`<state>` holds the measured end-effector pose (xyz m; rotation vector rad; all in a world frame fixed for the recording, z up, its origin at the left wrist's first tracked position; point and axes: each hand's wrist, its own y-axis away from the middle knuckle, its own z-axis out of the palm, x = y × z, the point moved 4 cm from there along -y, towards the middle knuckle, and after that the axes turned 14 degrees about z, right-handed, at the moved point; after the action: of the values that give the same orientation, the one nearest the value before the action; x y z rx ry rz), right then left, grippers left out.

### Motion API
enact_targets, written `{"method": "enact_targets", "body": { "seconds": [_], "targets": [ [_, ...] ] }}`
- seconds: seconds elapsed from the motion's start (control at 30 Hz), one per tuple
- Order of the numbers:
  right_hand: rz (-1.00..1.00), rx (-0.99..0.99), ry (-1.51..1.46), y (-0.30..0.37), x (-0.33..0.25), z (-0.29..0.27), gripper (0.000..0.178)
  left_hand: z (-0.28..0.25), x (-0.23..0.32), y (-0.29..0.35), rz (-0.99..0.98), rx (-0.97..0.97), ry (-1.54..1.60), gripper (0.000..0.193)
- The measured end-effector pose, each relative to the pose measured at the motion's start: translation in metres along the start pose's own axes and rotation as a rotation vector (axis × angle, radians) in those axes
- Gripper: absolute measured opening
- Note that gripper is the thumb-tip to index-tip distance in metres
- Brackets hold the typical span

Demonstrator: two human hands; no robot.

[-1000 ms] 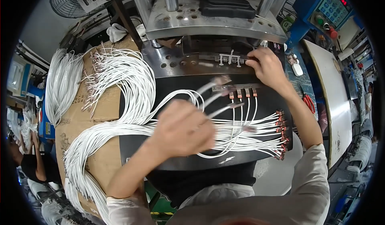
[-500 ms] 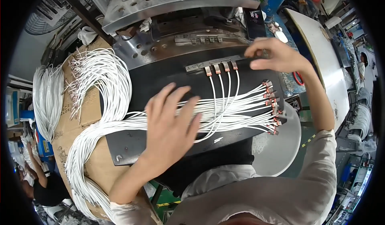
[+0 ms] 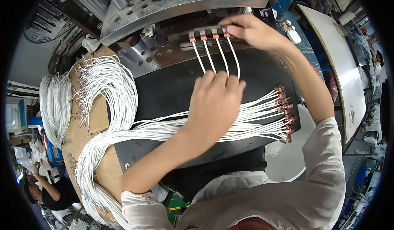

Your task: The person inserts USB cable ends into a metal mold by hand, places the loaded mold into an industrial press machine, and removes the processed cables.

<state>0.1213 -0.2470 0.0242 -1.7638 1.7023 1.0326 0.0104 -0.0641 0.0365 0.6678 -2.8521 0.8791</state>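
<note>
My left hand [image 3: 214, 102] lies flat on a row of white wires [image 3: 216, 57], pressing them against the black mat [image 3: 164, 90]. Those wires run up to a strip of pinkish connector heads [image 3: 207, 33] at the slot of the metal press [image 3: 172, 8]. My right hand [image 3: 252, 29] pinches the right end of that strip at the slot. Under my left hand a thick bundle of white wires with red-brown terminals [image 3: 284, 115] lies across the mat, its ends pointing right.
More white wires [image 3: 108, 82] loop over a cardboard sheet [image 3: 84, 119] at the left, and another coil [image 3: 51, 102] hangs further left. A white tabletop [image 3: 336, 53] stands at the right. Another person [image 3: 45, 189] sits at the lower left.
The strip of connectors has moved up from the mat into the press slot, carried by my right hand. My left hand has slid up and right onto the strip's wires.
</note>
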Motion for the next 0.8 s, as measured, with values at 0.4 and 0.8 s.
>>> {"method": "enact_targets", "body": {
  "seconds": [0.4,0.8],
  "targets": [
    [-0.646,0.567,0.657,-0.128,0.019,-0.025,0.036,0.002,-0.12,-0.044,-0.258,-0.08,-0.177,0.034],
    [-0.512,0.644,0.622,-0.09,-0.003,0.007,0.045,0.0,-0.125,-0.035,-0.048,0.044,-0.403,0.035]
  ]
}}
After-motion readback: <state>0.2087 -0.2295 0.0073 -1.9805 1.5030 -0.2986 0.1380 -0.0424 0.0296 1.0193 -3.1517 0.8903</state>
